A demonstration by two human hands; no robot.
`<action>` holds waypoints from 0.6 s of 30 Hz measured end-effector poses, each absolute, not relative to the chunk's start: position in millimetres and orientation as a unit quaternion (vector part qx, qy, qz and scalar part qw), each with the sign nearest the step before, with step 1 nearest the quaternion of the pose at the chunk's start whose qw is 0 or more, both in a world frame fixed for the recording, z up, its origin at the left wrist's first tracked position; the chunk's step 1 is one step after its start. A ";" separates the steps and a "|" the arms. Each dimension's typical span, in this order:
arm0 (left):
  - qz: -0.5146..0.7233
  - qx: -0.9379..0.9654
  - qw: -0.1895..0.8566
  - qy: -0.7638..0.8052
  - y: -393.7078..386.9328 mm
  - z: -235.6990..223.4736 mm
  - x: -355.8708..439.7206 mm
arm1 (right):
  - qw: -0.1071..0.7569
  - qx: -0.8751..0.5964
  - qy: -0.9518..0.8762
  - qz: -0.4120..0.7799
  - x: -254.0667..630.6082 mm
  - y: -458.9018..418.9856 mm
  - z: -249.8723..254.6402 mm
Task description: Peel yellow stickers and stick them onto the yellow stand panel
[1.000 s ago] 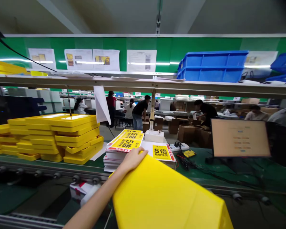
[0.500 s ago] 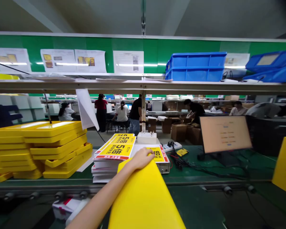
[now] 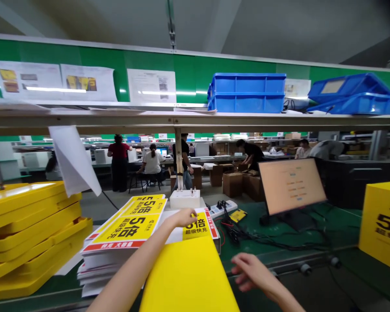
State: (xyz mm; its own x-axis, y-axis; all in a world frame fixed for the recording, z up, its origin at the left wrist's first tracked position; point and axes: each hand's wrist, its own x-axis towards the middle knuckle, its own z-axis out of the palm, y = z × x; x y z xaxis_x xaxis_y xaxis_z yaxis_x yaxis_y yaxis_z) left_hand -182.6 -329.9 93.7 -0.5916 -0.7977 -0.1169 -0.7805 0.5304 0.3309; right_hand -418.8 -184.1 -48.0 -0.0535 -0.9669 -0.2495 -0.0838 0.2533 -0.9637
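Note:
A tall plain yellow box (image 3: 189, 277) stands in front of me, cut off by the bottom of the view. My left hand (image 3: 184, 217) is past its far edge, above a yellow printed sheet (image 3: 196, 229) with a red border. Its fingers curl downward; whatever they grip is hidden. To the box's right, my right hand (image 3: 251, 274) is open and holds nothing, fingers apart and pointing toward the box. On the left lies a stack of printed yellow and white sheets (image 3: 130, 223), passed over by my left forearm.
Yellow trays (image 3: 35, 234) are piled at left. A monitor (image 3: 292, 186), tangled cables (image 3: 229, 229) and a power strip (image 3: 221, 209) occupy the green bench. Another yellow box (image 3: 381, 225) stands at right. Blue bins (image 3: 248, 93) sit on the overhead shelf. Several people work beyond.
My left hand has moved off the top edge of the yellow box to above the printed sheet. My right hand has come into view at the right. The view has shifted toward the right.

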 end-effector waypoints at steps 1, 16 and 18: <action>-0.160 0.461 0.006 -0.873 -336.0 90.7 -183.9 | 0.551 -0.414 0.576 -0.440 -410.3 -211.7 -48.9; -0.088 0.428 0.070 -0.897 -347.3 67.4 -250.6 | 0.606 -0.295 0.389 -0.628 -382.6 -294.0 -53.9; -0.109 0.405 0.079 -0.905 -345.8 66.6 -250.6 | 0.616 -0.278 0.347 -0.650 -378.9 -299.7 -47.0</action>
State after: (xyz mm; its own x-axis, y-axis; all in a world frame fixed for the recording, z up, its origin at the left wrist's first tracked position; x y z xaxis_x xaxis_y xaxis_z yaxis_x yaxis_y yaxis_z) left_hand -250.6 -345.8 66.6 -0.6601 -0.7491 0.0557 -0.7147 0.6491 0.2606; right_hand -378.9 -299.7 -47.0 -0.0860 -0.9941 -0.0662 0.6083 0.0002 -0.7937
